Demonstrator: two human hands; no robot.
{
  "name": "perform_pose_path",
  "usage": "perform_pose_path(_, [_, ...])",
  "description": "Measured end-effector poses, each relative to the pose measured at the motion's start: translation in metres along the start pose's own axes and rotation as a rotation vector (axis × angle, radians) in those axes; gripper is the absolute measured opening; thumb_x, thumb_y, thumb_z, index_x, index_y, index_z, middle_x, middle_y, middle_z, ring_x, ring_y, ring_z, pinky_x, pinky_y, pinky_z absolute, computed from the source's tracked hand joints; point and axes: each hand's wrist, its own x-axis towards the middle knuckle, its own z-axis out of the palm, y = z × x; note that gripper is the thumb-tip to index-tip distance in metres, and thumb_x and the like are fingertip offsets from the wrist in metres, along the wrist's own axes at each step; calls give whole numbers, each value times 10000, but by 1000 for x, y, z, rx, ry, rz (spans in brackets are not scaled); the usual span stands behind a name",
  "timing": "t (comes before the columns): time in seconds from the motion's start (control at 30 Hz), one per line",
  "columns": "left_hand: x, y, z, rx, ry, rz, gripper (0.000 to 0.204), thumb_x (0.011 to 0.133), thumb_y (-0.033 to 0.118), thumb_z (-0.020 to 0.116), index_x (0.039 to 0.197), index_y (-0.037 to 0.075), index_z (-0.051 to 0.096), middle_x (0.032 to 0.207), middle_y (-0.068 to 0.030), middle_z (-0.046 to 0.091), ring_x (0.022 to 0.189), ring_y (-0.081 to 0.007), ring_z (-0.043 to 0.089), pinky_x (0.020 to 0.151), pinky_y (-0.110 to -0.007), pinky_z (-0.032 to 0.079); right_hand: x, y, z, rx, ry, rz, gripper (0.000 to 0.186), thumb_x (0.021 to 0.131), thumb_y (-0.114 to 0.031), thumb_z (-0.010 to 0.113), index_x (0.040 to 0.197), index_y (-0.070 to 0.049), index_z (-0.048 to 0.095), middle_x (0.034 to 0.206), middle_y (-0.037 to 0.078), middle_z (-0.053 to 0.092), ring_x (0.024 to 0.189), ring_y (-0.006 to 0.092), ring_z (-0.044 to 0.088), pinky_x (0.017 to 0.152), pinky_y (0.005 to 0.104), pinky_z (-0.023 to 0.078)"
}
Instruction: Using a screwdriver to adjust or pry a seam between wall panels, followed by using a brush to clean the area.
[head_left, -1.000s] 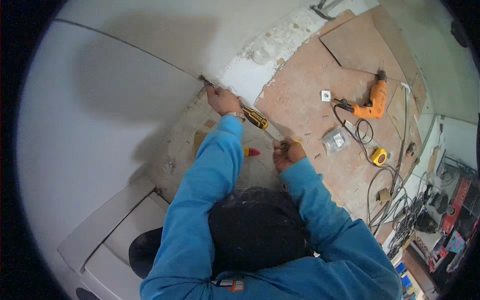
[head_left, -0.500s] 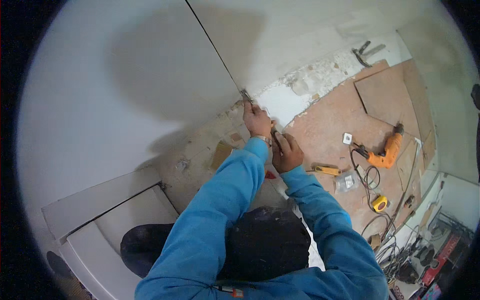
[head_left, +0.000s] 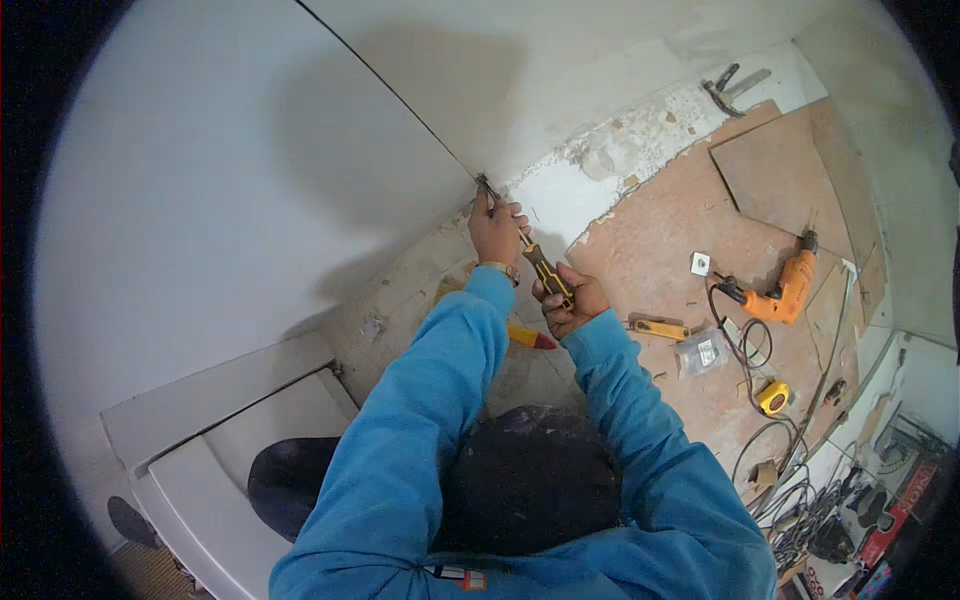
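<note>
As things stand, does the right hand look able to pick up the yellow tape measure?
Probably not right away: the right hand holds the screwdriver. Nothing seems to cover the tape measure on the floor, though, so the way looks free otherwise.

Seemingly plastic screwdriver handle (head_left: 547,273), cloth sleeves (head_left: 440,360)

Renovation site: drill (head_left: 794,288), tangled cables (head_left: 803,520)
</note>
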Motion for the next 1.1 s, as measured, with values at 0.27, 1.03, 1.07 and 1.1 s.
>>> perform_pose_path(0.27, [-12, 15, 1, 7, -39, -84, 332, 864, 51, 501, 1182, 91, 413, 761, -62, 527, 591, -168, 543, 486, -303, 496, -19, 34, 13, -748, 326, -675, 372, 908, -332, 482, 1143, -46, 526, 742, 81, 617, 439, 98, 488, 348, 186, 324])
perform_pose_path(1.03, [-24, 43, -6, 53, -242, -124, 515, 857, 59, 434, 1336, 127, 256, 921, -114, 525, 786, -255, 605, 613, -406, 555, -17, 45, 6, -1070, 379, -1052, 346, 876, -204, 561, 1168, -18, 555, 743, 30, 568, 543, 76, 467, 504, 224, 420])
perform_pose_path(1.07, [-23, 44, -6, 72, -233, -104, 499, 854, 60, 432, 1324, 116, 276, 917, -111, 523, 781, -256, 604, 611, -406, 556, -16, 45, 7, -1071, 374, -1052, 346, 876, -204, 561, 1168, -18, 555, 743, 30, 568, 543, 76, 467, 504, 224, 420])
perform_pose_path(1.1, [-21, 44, -8, 71, -232, -103, 499, 854, 60, 432, 1324, 116, 276, 917, -111, 523, 781, -256, 604, 611, -406, 556, -18, 46, 9, -1077, 386, -1045, 344, 878, -203, 559, 1167, -17, 555, 740, 29, 564, 545, 77, 466, 507, 225, 420])
